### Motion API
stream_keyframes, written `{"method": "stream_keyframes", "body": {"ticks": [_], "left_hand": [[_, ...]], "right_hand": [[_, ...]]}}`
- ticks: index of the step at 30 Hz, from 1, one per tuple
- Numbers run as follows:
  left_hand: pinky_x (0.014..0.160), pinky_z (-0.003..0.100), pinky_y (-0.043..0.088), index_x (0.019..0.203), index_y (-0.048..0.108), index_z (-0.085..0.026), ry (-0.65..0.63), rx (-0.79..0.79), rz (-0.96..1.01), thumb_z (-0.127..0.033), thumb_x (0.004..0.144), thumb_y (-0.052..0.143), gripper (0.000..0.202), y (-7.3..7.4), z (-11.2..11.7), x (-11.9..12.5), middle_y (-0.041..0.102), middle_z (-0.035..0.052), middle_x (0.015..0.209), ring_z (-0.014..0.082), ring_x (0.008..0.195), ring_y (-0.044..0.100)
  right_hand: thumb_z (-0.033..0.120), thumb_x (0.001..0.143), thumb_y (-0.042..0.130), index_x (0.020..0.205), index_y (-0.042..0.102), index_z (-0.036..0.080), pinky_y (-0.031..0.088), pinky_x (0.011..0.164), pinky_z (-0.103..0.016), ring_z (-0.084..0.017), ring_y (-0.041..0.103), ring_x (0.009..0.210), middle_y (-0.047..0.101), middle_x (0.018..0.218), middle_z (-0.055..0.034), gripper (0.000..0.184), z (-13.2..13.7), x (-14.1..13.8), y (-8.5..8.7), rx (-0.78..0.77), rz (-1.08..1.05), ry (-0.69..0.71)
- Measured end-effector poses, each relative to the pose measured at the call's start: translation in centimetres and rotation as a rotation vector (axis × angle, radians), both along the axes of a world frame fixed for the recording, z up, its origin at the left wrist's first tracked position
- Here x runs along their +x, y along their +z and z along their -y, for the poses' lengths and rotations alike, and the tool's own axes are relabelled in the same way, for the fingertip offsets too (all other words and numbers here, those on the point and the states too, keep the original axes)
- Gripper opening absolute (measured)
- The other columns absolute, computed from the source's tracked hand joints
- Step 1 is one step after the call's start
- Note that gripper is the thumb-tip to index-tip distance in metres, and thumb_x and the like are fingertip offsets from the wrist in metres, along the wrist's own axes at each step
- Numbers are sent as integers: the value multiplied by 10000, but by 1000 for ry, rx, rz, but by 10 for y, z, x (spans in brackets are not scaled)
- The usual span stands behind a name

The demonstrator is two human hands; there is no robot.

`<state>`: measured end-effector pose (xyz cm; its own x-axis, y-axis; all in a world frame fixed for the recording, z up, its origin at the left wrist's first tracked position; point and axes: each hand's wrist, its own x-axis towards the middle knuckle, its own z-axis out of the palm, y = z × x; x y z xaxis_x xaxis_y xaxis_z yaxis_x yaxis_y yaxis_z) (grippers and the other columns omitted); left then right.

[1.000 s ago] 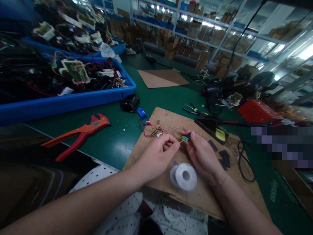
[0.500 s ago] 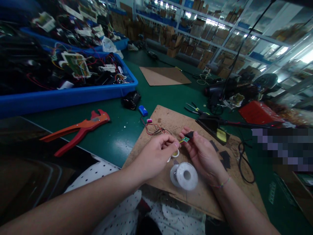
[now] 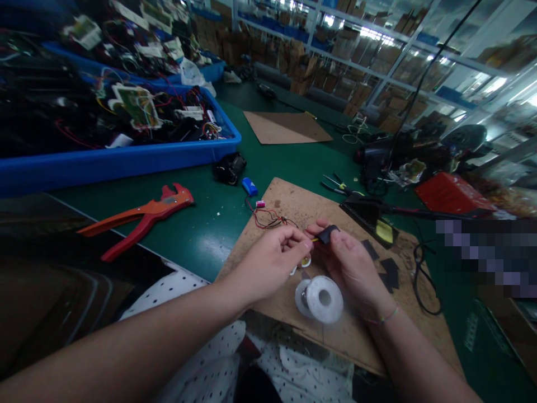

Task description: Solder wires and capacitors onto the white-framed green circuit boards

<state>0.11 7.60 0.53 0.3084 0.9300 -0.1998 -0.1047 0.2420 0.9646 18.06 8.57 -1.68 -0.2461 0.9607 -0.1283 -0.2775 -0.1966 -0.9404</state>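
Spool (image 3: 323, 298) beside left hand (image 3: 272, 258), right hand (image 3: 351, 267), both pinching black piece (image 3: 328, 233)

red cutter (image 3: 138, 218), blue tray (image 3: 126, 159), green table (image 3: 201, 235), white spool (image 3: 321, 298), white black-dotted cloth (image 3: 184, 291).

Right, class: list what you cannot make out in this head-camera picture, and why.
Head view:
- What the left hand pinches: covered by its own fingertips.
- The small black piece in the right hand: too small, partly covered by that hand.
- The bench right of the brown board: masked by a pixelated block.
- Contents of the blue tray: dark tangle, cut off at the left edge.
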Motion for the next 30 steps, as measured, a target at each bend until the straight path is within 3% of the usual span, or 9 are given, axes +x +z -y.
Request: {"method": "stream_keyframes", "body": {"ticks": [4, 7, 10, 13, 16, 19, 22, 26, 30], "left_hand": [[634, 219, 488, 1080, 550, -163, 13, -35, 61, -151, 922, 623, 175, -2, -1, 0, 687, -4, 801, 113, 709, 669], [723, 257, 549, 1085, 518, -169, 25, 8, 67, -91, 908, 608, 213, -7, -2, 0, 720, 32, 884, 142, 808, 724], [759, 277, 570, 1092, 494, -186, 4, 74, 61, -56, 879, 601, 271, -15, -3, 2, 727, 66, 1016, 150, 873, 729], [770, 283, 572, 1115, 476, -197, 1, 131, 4, -28, 841, 587, 340, -21, -1, 4, 707, 91, 1130, 159, 951, 713], [681, 265, 553, 1131, 489, -202, -5, 206, -144, -40, 814, 578, 367, -17, 4, 4, 676, 90, 1209, 136, 847, 692], [646, 284, 539, 1200, 503, -216, -15, 328, -363, -110, 833, 607, 396, -8, 9, -1, 656, 56, 1218, 110, 697, 627], [790, 339, 543, 1239, 525, -218, 5, 534, -587, -115, 855, 611, 406, -1, 14, -5, 631, 46, 1216, 152, 827, 640], [910, 377, 517, 1258, 532, -182, 48, 689, -710, -152, 884, 636, 390, 1, 15, -5, 594, 80, 1223, 231, 1069, 617], [830, 341, 521, 1264, 511, -193, 54, 718, -706, -202, 918, 639, 369, 1, 12, -1, 645, 56, 1156, 208, 985, 646]], "right_hand": [[414, 944, 613, 1208, 611, 274, 527, 1017, -384, -190, 674, 1120, 694, 1284, -56, 299, 1, 3, -2, -13, 5, 102], [399, 938, 624, 1176, 588, 265, 555, 958, -365, -181, 687, 1069, 681, 1304, -56, 275, 0, 6, -4, -11, 14, 137], [390, 932, 636, 1155, 574, 253, 570, 899, -334, -158, 702, 971, 677, 1301, -60, 270, 0, 7, -3, 3, 63, 173], [351, 918, 665, 1130, 549, 254, 568, 788, -266, -115, 700, 839, 722, 1175, -41, 261, 0, 7, -2, 7, 128, 227], [311, 901, 693, 1075, 527, 269, 538, 706, -222, -102, 692, 812, 735, 1065, -7, 244, 1, 8, -2, 57, 201, 258], [297, 876, 719, 1099, 556, 280, 541, 831, -274, -142, 680, 1006, 696, 1182, -21, 277, 0, 11, -3, 206, 322, 231], [291, 837, 760, 1111, 617, 276, 502, 984, -329, -171, 633, 1138, 671, 1230, -28, 309, -2, 13, -1, 302, 409, 232], [363, 846, 746, 1136, 673, 280, 477, 1031, -337, -179, 623, 1156, 677, 1220, -27, 310, -5, 10, 1, 228, 322, 224], [464, 923, 620, 1006, 726, 260, 505, 941, -310, -162, 645, 1046, 712, 1078, -24, 244, -8, 6, -6, 170, 263, 97]]}}
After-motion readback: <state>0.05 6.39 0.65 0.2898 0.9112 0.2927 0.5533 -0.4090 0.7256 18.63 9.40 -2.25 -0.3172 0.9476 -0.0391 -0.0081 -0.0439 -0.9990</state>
